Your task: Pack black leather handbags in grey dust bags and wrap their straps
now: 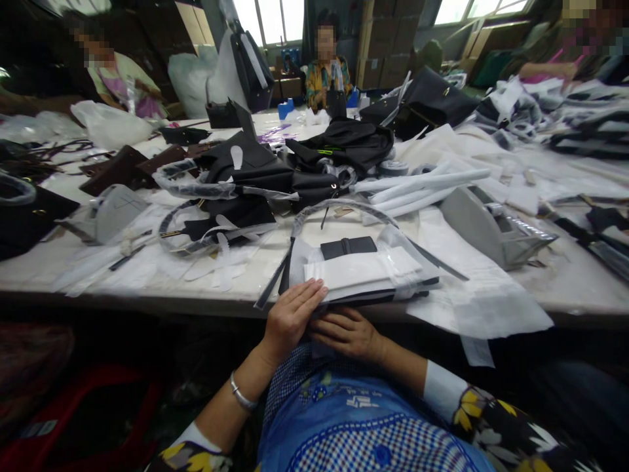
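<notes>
On the table edge in front of me lies a flat black handbag [393, 292], partly covered with white padding [363, 270] and clear film. A small black strap piece [348, 247] rests on the padding, and a wrapped handle [344, 204] arches behind it. My left hand [293, 313] lies with fingers stretched out over the bag's near left corner, fingertips on the padding. Just below the bag's front edge, my right hand [348, 335] has its fingers extended leftward, their tips partly hidden by the left hand. Nothing shows gripped in either hand.
A grey structured bag piece [491, 226] stands to the right, beside white sheets [486, 295] overhanging the edge. Black bags [246, 160] and wrapped handles crowd the left and middle. A person [328, 75] sits across the table. A red stool [83, 413] stands low at left.
</notes>
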Available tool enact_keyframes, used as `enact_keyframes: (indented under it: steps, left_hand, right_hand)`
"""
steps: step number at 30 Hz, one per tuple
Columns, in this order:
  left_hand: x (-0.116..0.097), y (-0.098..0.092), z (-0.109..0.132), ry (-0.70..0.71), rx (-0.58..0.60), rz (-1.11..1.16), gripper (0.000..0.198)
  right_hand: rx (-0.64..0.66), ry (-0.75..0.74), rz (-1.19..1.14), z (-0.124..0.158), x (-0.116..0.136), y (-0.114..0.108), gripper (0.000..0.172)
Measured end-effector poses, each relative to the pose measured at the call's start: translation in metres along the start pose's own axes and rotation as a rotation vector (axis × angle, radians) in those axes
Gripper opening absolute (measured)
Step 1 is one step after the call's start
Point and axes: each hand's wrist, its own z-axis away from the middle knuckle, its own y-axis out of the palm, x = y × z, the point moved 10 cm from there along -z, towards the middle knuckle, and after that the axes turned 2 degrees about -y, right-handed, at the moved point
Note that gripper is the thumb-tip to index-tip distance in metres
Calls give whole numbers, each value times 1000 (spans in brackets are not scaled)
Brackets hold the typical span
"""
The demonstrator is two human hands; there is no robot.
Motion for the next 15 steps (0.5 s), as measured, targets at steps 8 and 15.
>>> enact_keyframes:
  steps: [8, 15]
  left_hand:
    - [0, 4, 4, -2, -48, -26, 47]
    - [1, 7, 7, -7, -124, -33, 43]
  right_hand:
    - [17, 174, -225, -21, 6, -15, 25]
    - [-46, 294, -328, -37, 8, -33, 25]
